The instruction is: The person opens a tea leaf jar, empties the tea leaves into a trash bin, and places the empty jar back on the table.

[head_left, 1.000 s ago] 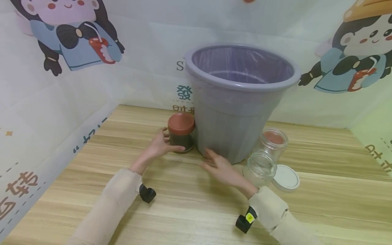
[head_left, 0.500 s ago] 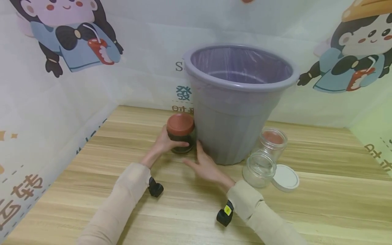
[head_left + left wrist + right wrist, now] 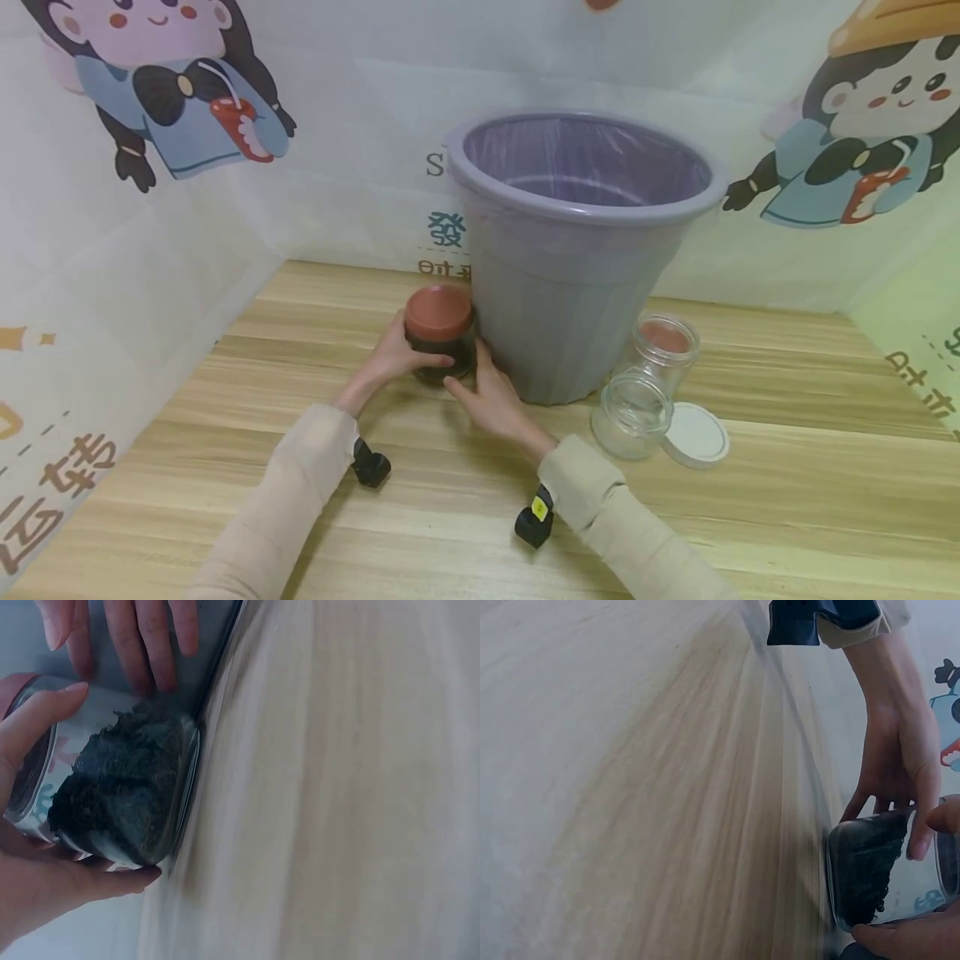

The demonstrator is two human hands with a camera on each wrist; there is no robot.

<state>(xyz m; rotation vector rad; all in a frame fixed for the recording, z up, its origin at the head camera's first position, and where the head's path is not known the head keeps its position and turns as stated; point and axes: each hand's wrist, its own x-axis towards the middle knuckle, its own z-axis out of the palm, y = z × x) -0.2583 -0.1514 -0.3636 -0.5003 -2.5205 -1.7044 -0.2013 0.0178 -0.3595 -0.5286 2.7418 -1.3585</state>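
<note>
A clear jar (image 3: pixel 444 354) with a reddish-brown lid (image 3: pixel 439 312) stands left of the bin, near its base. Dark, crinkled leafy stuff (image 3: pixel 120 784) fills much of it. My left hand (image 3: pixel 401 354) grips the jar from the left, thumb across the front and fingers behind. On the other side is my right hand (image 3: pixel 495 400), between jar and bin, its fingers extended along the jar's side. In the left wrist view the right hand's fingertips (image 3: pixel 165 679) are right at the glass. The right thumb (image 3: pixel 946 815) overlaps the jar in the right wrist view.
A large grey-purple bin (image 3: pixel 562 308) with a plastic liner rises behind the hands. To its right are an uncapped glass jar (image 3: pixel 632 417), another glass jar (image 3: pixel 667 350) with something reddish in it, and a white lid (image 3: pixel 697 435) on the wooden table (image 3: pixel 795 500).
My left hand has closed round the jar, which has shifted slightly toward me. My right hand has moved left from the bin's front to the jar's right side.
</note>
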